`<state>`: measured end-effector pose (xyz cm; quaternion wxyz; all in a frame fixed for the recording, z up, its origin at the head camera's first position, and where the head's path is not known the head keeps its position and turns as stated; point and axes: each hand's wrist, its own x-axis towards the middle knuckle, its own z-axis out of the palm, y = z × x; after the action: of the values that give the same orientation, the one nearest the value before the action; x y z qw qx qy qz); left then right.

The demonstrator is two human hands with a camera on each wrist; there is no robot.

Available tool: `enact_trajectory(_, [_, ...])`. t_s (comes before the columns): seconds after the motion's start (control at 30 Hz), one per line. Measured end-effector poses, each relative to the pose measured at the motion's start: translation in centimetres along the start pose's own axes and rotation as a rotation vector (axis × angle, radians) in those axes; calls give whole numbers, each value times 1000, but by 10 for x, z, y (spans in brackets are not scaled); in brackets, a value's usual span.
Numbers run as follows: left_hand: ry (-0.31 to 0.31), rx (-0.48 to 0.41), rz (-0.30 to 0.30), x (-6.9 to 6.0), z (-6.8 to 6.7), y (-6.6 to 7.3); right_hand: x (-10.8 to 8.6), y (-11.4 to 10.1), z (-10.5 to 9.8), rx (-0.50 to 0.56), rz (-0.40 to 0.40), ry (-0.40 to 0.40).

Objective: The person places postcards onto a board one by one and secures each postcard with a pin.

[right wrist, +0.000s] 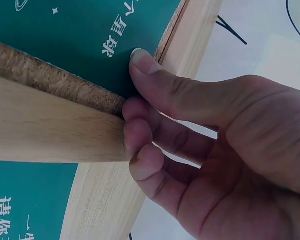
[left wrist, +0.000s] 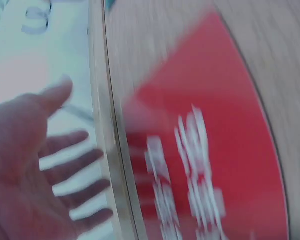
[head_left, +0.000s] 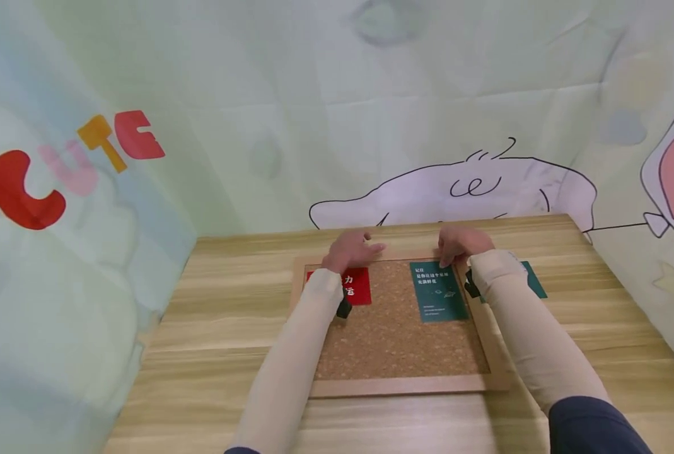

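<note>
A cork board (head_left: pixel 396 350) with a pale wooden frame lies on the table. A red card (head_left: pixel 359 291) with white characters is on its upper left part, also seen blurred as a red card (left wrist: pixel 229 150) in the left wrist view. My left hand (head_left: pixel 355 250) is over the far frame edge beside it, fingers spread and holding nothing. At the board's upper right lies a dark green card (head_left: pixel 440 297) with white print. My right hand (head_left: pixel 463 244) pinches its far right corner, the thumb on top and fingers curled at the edge (right wrist: pixel 204 125).
A second green card (head_left: pixel 535 280) lies on the table right of the board, partly hidden by my right wrist. The wood-grain table (head_left: pixel 229 340) ends at a printed cloth backdrop (head_left: pixel 257 126) behind and at the sides.
</note>
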<state>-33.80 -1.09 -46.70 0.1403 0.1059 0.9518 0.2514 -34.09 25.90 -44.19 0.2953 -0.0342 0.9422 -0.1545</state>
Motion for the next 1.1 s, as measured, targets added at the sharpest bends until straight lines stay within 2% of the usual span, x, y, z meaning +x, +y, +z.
enact_trajectory(0.13, [122,3,-131,-16,-19,-38,-3,1,-2,-9,-13,-10])
enact_trajectory(0.2, [151,-31,-176,-24,-28,-57,-5,1,-3,-8,-13,-10])
enact_trajectory(0.4, [178,-156,-261,-48,-45,-108,-8,1,-5,26,-14,-14])
enact_trajectory(0.5, [166,-232,-280,-55,-46,-125,-5,3,-4,31,-39,-36])
enact_trajectory(0.6, [160,-304,-282,-61,-44,-132,-4,5,-1,40,-47,-44])
enact_trajectory(0.77, [139,-405,-317,-64,-43,-133,-10,10,6,69,-58,-6])
enact_trajectory(0.9, [134,-466,-341,-62,-43,-135,-13,16,12,51,-145,50])
enact_trajectory(1.1, [137,-524,-331,-60,-48,-138,-12,25,16,-15,-267,141])
